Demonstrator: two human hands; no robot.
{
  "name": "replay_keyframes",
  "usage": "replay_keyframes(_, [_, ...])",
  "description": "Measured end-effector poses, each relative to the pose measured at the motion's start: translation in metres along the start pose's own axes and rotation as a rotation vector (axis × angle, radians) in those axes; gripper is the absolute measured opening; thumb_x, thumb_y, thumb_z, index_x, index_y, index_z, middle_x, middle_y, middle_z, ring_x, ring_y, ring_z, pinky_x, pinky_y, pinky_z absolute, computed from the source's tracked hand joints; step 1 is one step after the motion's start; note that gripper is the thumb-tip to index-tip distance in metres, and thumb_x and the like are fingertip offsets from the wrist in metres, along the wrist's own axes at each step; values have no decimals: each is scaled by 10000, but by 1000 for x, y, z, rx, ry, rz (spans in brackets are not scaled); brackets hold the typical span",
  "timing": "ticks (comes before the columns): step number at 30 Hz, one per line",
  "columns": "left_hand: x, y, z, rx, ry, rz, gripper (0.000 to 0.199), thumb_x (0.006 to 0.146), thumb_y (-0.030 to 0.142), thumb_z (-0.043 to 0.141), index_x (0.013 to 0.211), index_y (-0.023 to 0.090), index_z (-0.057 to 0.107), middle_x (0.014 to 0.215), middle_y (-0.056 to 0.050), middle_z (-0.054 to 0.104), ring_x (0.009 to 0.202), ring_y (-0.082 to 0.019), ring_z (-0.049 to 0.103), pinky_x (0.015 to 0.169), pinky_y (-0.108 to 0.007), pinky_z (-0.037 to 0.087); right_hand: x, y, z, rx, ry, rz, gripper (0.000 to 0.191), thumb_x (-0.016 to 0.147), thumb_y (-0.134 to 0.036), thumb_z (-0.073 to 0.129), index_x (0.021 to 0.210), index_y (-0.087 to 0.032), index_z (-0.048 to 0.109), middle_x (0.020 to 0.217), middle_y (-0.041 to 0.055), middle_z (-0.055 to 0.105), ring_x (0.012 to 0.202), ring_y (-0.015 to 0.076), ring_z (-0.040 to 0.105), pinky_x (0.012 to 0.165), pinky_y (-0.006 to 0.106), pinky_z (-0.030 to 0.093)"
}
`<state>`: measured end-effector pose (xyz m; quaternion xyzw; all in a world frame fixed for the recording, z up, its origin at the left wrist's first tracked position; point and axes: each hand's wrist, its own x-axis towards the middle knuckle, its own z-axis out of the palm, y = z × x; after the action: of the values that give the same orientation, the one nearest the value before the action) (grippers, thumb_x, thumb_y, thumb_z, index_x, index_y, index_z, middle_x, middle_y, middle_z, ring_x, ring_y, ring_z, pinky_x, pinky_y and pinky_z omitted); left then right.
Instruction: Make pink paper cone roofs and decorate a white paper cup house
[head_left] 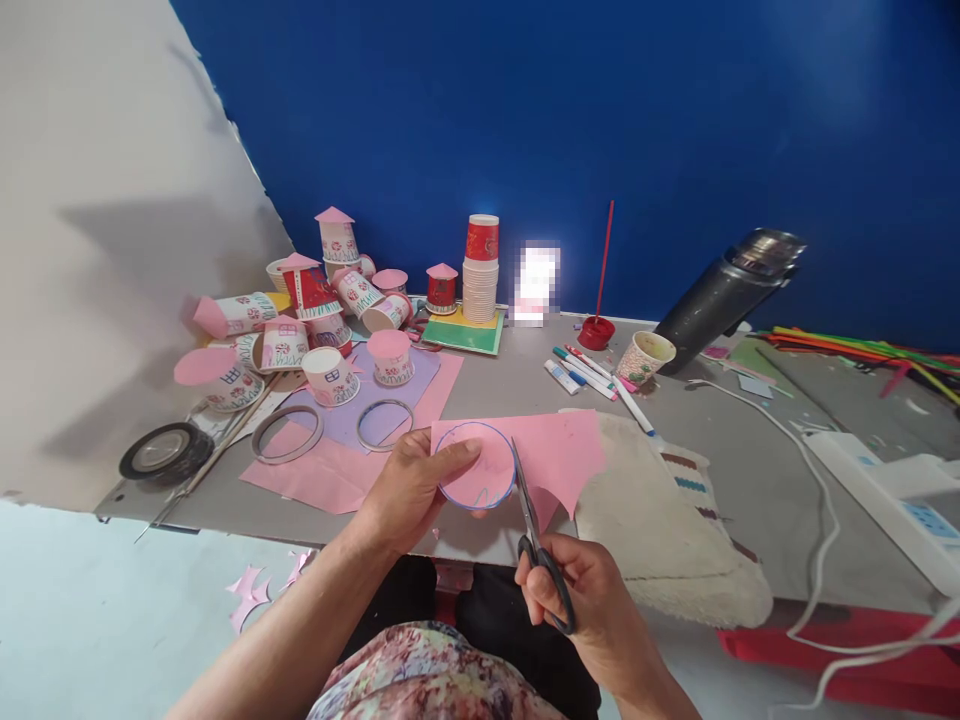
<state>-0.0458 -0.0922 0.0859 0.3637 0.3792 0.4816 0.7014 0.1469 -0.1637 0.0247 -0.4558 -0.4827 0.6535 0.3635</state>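
Observation:
My left hand [409,485] grips a sheet of pink paper [559,445], its thumb flat on top and its other fingers mostly hidden underneath. Under that thumb a circle is drawn on the paper in blue line, with a small wavy mark inside its lower edge. My right hand [581,590] is closed round the black handles of a pair of scissors [534,520]. The blades point up and away from me and lie against the right side of the drawn circle. The paper's lower right edge is cut into curves and points.
At the left are several decorated paper cups [330,378] with pink tops, tape rings [287,434] and black tape [161,452]. Behind stands a cup stack [481,275]; rightward are markers [589,372], a dark flask [724,300], a cloth [645,520] and a white cable [814,460]. Pink scraps [251,590] lie below.

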Motion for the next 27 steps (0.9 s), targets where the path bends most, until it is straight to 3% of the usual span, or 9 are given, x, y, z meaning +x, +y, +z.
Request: replay_keyframes(27, [-4, 4, 1, -22, -28, -38, 221, 773, 283, 752, 787, 68, 701, 622, -84, 684, 455, -141, 598, 410, -225, 497, -1, 8, 2, 118, -65, -29, 511, 771, -643, 708, 749, -137, 638, 534, -21, 527, 498, 70, 373, 495, 223, 251])
